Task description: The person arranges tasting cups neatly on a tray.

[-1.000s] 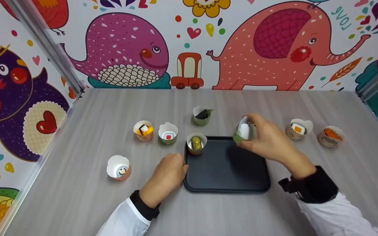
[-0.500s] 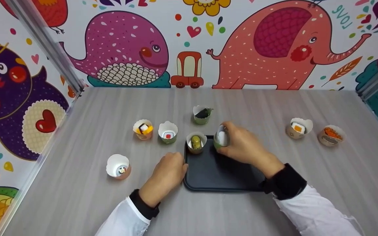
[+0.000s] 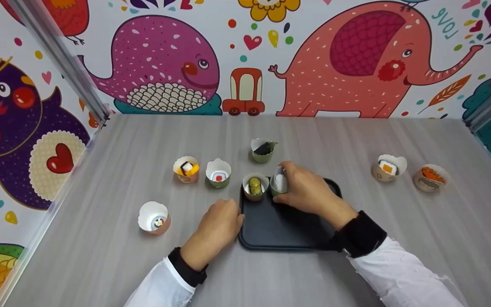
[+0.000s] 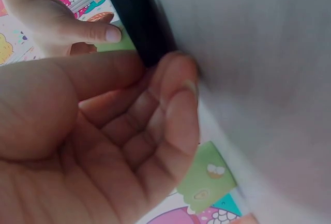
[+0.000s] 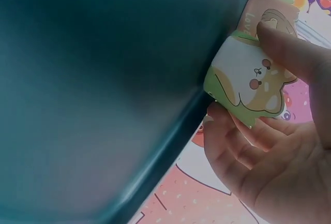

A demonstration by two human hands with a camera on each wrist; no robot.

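My right hand (image 3: 311, 189) holds a green paper cup (image 5: 248, 76) with a cartoon animal on its side and a white piece (image 3: 280, 182) inside. Thumb and fingers lie on opposite sides of this cup, at the far edge of the dark tray (image 3: 288, 228). Right beside it on the tray stands a brown paper cup (image 3: 255, 192) with a green-yellow roll in it. At the tray's left edge is my left hand (image 3: 222, 221), fingers curled; in the left wrist view its thumb and fingertips pinch the tray's rim (image 4: 137, 22).
Left of the tray stand an orange cup (image 3: 186, 177), a green cup (image 3: 218, 181) and a pink cup (image 3: 155, 226). Behind it is another green cup (image 3: 262, 157). Two brown cups, one with a white-and-orange piece (image 3: 387, 168) and one with orange filling (image 3: 432, 175), stand right.
My right hand has carried the green cup leftward over the tray and lowered it beside the brown cup. The left hand has stayed at the tray's edge.
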